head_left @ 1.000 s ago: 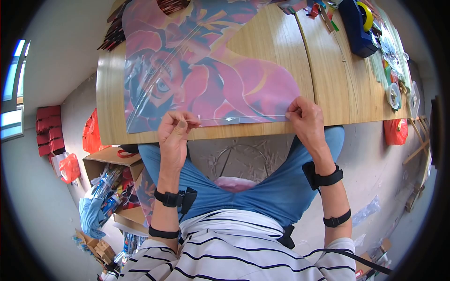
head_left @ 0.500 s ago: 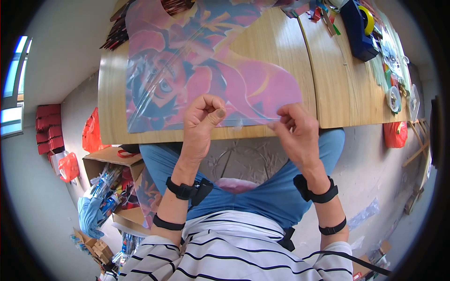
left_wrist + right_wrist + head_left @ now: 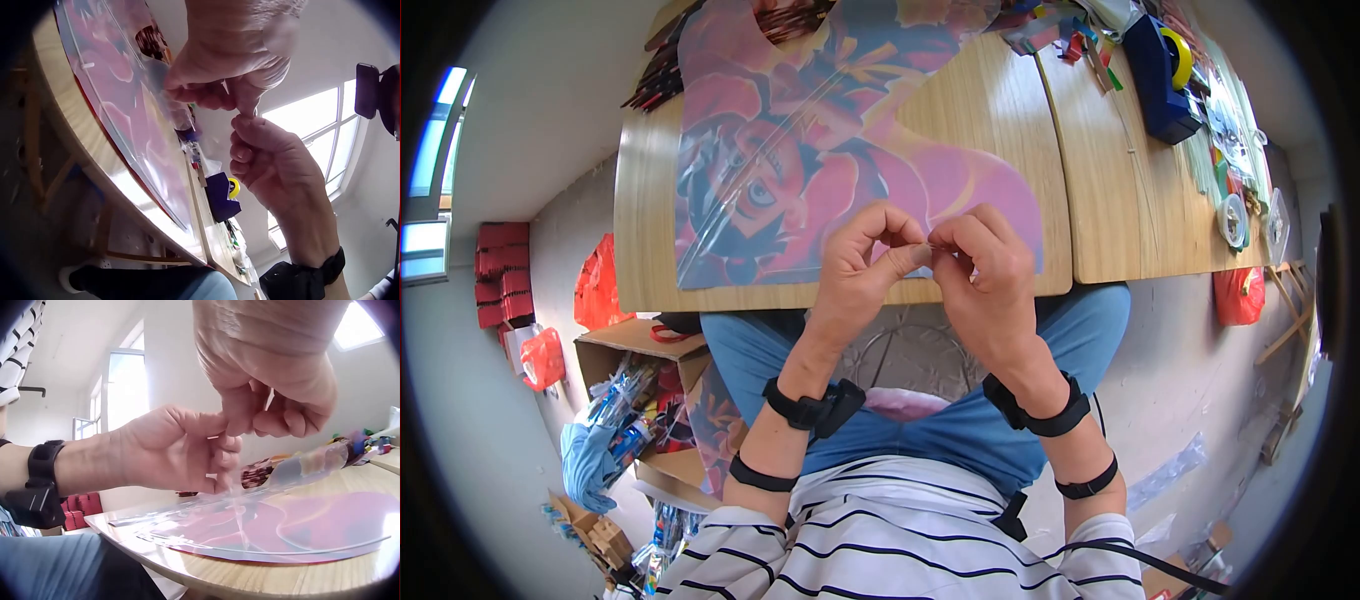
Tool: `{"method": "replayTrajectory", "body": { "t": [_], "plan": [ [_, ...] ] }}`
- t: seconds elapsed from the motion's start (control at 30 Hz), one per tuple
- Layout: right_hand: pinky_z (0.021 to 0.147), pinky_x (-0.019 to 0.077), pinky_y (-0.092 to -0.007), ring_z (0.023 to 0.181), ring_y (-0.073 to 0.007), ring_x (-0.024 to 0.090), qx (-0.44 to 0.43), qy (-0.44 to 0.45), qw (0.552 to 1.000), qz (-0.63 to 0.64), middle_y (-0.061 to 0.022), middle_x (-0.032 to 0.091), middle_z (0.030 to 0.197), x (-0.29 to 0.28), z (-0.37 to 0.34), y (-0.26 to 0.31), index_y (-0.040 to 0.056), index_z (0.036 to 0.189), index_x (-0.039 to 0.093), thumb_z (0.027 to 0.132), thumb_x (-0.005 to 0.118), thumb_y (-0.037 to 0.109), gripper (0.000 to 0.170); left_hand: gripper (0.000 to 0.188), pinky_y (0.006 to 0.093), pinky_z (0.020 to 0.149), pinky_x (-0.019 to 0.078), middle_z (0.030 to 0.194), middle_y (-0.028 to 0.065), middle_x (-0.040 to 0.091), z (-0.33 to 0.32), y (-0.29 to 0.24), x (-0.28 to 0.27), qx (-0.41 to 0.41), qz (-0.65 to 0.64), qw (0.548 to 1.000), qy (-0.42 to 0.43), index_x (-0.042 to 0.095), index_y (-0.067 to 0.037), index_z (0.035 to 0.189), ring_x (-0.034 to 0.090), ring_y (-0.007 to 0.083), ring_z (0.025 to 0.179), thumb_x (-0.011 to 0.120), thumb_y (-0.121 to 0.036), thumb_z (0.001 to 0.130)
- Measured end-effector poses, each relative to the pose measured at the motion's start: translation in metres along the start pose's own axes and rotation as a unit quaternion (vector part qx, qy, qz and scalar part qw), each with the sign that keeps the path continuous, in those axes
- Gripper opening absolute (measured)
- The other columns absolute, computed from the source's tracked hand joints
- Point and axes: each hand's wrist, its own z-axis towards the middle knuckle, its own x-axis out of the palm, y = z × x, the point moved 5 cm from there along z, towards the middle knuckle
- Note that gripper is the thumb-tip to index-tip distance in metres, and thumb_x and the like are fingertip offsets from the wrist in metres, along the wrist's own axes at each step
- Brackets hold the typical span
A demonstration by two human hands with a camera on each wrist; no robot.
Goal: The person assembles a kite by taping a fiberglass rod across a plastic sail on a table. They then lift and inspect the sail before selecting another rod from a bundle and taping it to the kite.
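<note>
In the head view my left hand and right hand meet fingertip to fingertip over the front edge of a printed sheet. Both thumbs and forefingers pinch something small and thin, mostly hidden by the fingers. Below them in the right wrist view hangs a pale, see-through strand; I cannot tell whether it is thread or film. The sheet is glossy, pink and blue with a painted face, and lies flat. A thin white rod runs along its edge, with a small white piece on it.
The wooden table ends just in front of my lap. At the back right stands a blue tape dispenser with a yellow roll, beside coloured scraps. Dark red sticks lie at back left. An open cardboard box stands left of my legs.
A second ago the hands were wide apart at the sheet's front edge with a thin strand stretched between them. They have come together and their fingertips now meet.
</note>
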Motion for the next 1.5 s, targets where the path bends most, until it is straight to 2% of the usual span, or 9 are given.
{"method": "replayTrajectory", "body": {
  "t": [0.13, 0.23, 0.33, 0.43, 0.53, 0.9, 1.13, 1.33, 1.5],
  "plan": [
    [0.059, 0.0494, -0.0320, 0.065, -0.0199, 0.062, 0.055, -0.031, 0.996, 0.058, -0.0095, 0.062, 0.080, -0.008, 0.000, -0.007, 0.0014, 0.087, 0.066, 0.080, 0.070, -0.010, 0.014, 0.031, 0.0257, 0.083, 0.0476, 0.098, 0.0000, 0.059, -0.004, -0.004, -0.004, 0.009, 0.067, 0.997, -0.028, 0.066, -0.004, 0.119, 0.055, 0.0088, 0.093, 0.075, -0.005, 0.089],
    [0.060, 0.0472, -0.0262, 0.066, -0.0122, 0.059, 0.150, -0.051, 0.980, 0.117, -0.0045, 0.063, 0.078, -0.017, -0.011, -0.030, 0.0006, 0.089, 0.066, 0.083, 0.070, -0.009, 0.012, 0.043, 0.0350, 0.093, 0.0481, 0.109, 0.0059, 0.065, -0.013, -0.002, -0.020, 0.060, 0.244, 0.965, -0.079, 0.064, -0.005, 0.129, 0.060, 0.0175, 0.101, 0.074, -0.005, 0.087],
    [0.064, 0.0460, -0.0212, 0.070, -0.0038, 0.056, 0.226, -0.087, 0.955, 0.171, 0.0024, 0.062, 0.078, -0.023, -0.024, -0.046, 0.0000, 0.091, 0.067, 0.087, 0.071, -0.006, 0.008, 0.049, 0.0455, 0.109, 0.0391, 0.131, 0.0141, 0.062, -0.028, 0.024, -0.029, 0.125, 0.466, 0.869, -0.111, 0.059, -0.003, 0.136, 0.056, 0.0307, 0.126, 0.073, -0.013, 0.090],
    [0.065, 0.0462, -0.0204, 0.070, -0.0040, 0.057, 0.248, -0.126, 0.947, 0.163, 0.0027, 0.063, 0.079, -0.028, -0.038, -0.061, 0.0003, 0.093, 0.068, 0.088, 0.072, -0.004, 0.008, 0.065, 0.0558, 0.122, 0.0201, 0.159, 0.0166, 0.042, -0.034, 0.053, -0.027, 0.080, 0.580, 0.807, -0.082, 0.045, -0.002, 0.151, 0.033, 0.0349, 0.150, 0.068, -0.025, 0.095],
    [0.063, 0.0462, -0.0201, 0.069, -0.0041, 0.056, 0.252, -0.145, 0.944, 0.156, 0.0028, 0.064, 0.081, -0.033, -0.045, -0.069, 0.0002, 0.096, 0.068, 0.088, 0.072, -0.003, 0.009, 0.075, 0.0561, 0.125, 0.0073, 0.167, 0.0135, 0.029, -0.033, 0.068, -0.026, 0.055, 0.630, 0.773, -0.056, 0.032, -0.004, 0.159, 0.021, 0.0318, 0.157, 0.054, -0.046, 0.101],
    [0.058, 0.0468, -0.0217, 0.065, -0.0065, 0.058, 0.274, -0.182, 0.922, 0.203, -0.0003, 0.065, 0.081, -0.043, -0.056, -0.089, -0.0020, 0.101, 0.069, 0.090, 0.070, -0.003, 0.012, 0.078, 0.0575, 0.125, 0.0044, 0.171, 0.0104, 0.020, -0.032, 0.072, -0.022, 0.013, 0.681, 0.731, -0.040, 0.024, -0.007, 0.163, 0.016, 0.0289, 0.158, 0.042, -0.054, 0.104],
    [0.058, 0.0482, -0.0223, 0.063, -0.0079, 0.060, 0.280, -0.158, 0.937, 0.139, -0.0026, 0.068, 0.080, -0.051, -0.055, -0.099, -0.0025, 0.100, 0.071, 0.091, 0.067, -0.005, 0.010, 0.077, 0.0578, 0.125, 0.0048, 0.171, 0.0097, 0.020, -0.032, 0.072, -0.022, 0.014, 0.684, 0.728, -0.038, 0.023, -0.008, 0.163, 0.017, 0.0287, 0.158, 0.041, -0.054, 0.105],
    [0.061, 0.0519, -0.0244, 0.063, -0.0105, 0.064, 0.232, -0.124, 0.965, 0.024, -0.0048, 0.070, 0.079, -0.052, -0.054, -0.094, -0.0028, 0.111, 0.072, 0.089, 0.066, -0.006, 0.023, 0.077, 0.0577, 0.125, 0.0051, 0.171, 0.0096, 0.021, -0.032, 0.071, -0.022, 0.018, 0.685, 0.727, -0.040, 0.025, -0.007, 0.163, 0.018, 0.0290, 0.158, 0.041, -0.055, 0.105],
    [0.063, 0.0540, -0.0244, 0.068, -0.0113, 0.069, 0.266, -0.123, 0.955, 0.050, -0.0058, 0.072, 0.081, -0.054, -0.055, -0.097, -0.0034, 0.113, 0.071, 0.089, 0.065, -0.007, 0.025, 0.076, 0.0582, 0.125, 0.0051, 0.171, 0.0095, 0.020, -0.032, 0.073, -0.022, 0.020, 0.688, 0.725, -0.042, 0.026, -0.007, 0.163, 0.017, 0.0289, 0.158, 0.042, -0.053, 0.105]
  ]
}}
